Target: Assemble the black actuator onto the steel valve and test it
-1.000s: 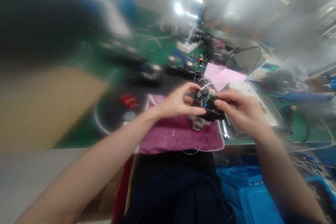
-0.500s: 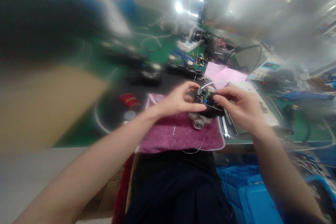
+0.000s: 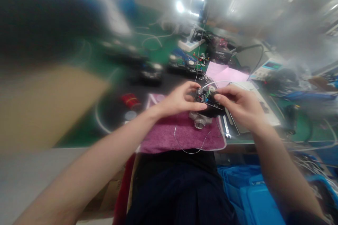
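Observation:
A black electronic device (image 3: 211, 107) with exposed circuit boards stands on a purple towel (image 3: 161, 135). Below its housing a threaded silver metal fitting (image 3: 199, 122) sticks out toward me. My left hand (image 3: 186, 100) grips the device's left side, thumb along the front edge and fingers behind. At the right of the device, my right hand (image 3: 239, 107) has thumb and forefinger pinched together over the boards; whatever lies between those fingertips is too small to make out. A white cable (image 3: 224, 82) arches behind the device. Thin bent wire (image 3: 191, 152) lies on the towel in front.
A wrench (image 3: 227, 128) lies right of the towel. Behind are pink papers (image 3: 220, 72), several similar devices (image 3: 185, 63) and a white power strip (image 3: 191, 44). A red roll (image 3: 130, 101) is at the left. Blue bins (image 3: 253, 190) stand below the table edge at right.
Both hands stay almost in place. My right fingertips have shifted very slightly over the boards; the device has barely moved.

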The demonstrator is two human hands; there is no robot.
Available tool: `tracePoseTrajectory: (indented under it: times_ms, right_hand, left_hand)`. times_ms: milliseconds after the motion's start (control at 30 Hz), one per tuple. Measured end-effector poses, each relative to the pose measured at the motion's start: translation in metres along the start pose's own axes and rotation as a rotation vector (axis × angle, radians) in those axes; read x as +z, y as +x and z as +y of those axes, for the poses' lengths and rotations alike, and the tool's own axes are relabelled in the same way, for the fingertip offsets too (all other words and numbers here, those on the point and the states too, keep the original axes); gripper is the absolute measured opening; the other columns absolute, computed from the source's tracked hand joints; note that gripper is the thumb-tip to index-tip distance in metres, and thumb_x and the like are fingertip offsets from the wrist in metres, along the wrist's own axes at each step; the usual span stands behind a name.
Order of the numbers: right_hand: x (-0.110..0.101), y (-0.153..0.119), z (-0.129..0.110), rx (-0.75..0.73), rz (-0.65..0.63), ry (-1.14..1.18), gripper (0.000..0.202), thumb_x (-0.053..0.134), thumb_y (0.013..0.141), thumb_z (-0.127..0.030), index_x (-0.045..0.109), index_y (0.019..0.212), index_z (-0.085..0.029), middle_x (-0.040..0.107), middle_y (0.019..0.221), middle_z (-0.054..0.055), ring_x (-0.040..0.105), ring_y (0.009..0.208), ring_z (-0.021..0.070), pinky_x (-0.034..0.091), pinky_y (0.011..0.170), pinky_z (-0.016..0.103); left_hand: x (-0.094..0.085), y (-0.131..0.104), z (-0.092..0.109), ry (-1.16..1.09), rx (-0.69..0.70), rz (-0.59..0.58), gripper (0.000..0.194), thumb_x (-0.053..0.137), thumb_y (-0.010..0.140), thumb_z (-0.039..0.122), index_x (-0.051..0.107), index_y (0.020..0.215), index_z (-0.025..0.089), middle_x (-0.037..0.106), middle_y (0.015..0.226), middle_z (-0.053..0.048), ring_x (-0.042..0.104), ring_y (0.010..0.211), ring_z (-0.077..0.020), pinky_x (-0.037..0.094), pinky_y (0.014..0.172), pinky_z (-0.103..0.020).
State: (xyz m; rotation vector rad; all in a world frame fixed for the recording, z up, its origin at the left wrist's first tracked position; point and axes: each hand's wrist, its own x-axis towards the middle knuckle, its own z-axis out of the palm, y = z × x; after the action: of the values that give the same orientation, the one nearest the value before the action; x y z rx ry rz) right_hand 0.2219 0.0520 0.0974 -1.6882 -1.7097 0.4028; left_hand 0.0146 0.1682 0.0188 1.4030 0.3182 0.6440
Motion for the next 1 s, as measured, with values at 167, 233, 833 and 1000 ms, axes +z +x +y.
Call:
tracePoseTrajectory:
  times_ms: [167,233,833,1000]
  right_hand:
    - [0.0,0.001,0.001,0.02,-0.003,0.016,0.032,0.072,0.092,-0.049,0.077,0.104,-0.02,0.079,0.101,0.008,0.071,0.09,0.0251,0.055,0.084,0.041]
    - [0.001,0.001,0.001,0.027,-0.006,0.024,0.033,0.072,0.092,-0.05,0.077,0.104,-0.019,0.079,0.101,0.009,0.071,0.091,0.0254,0.055,0.084,0.041]
    - [-0.007,0.056,0.02,0.12,-0.3,0.185,0.043,0.074,0.088,-0.06,0.081,0.097,-0.018,0.077,0.086,0.005,0.062,0.071,0.0169,0.046,0.067,0.032]
    - [-0.007,0.061,0.027,0.102,-0.339,0.206,0.044,0.074,0.086,-0.062,0.08,0.09,-0.019,0.076,0.083,0.004,0.06,0.07,0.0163,0.045,0.066,0.032]
  left_hand:
    - [-0.001,0.001,-0.002,-0.013,0.001,0.002,0.068,0.092,0.073,0.033,0.055,0.13,0.021,0.059,0.142,-0.013,0.071,0.107,-0.0213,0.058,0.091,-0.036]
    - [-0.002,0.002,-0.003,-0.018,0.002,0.005,0.068,0.092,0.073,0.033,0.055,0.13,0.021,0.059,0.142,-0.014,0.071,0.108,-0.0222,0.058,0.093,-0.037]
    - [-0.001,0.012,-0.007,-0.037,-0.177,0.157,0.064,0.084,0.08,0.056,0.063,0.125,0.015,0.074,0.113,-0.012,0.067,0.067,-0.0107,0.056,0.062,-0.027]
    - [0.0,0.013,-0.006,-0.04,-0.184,0.16,0.06,0.084,0.079,0.056,0.065,0.119,0.015,0.075,0.107,-0.01,0.066,0.066,-0.0098,0.055,0.065,-0.027]
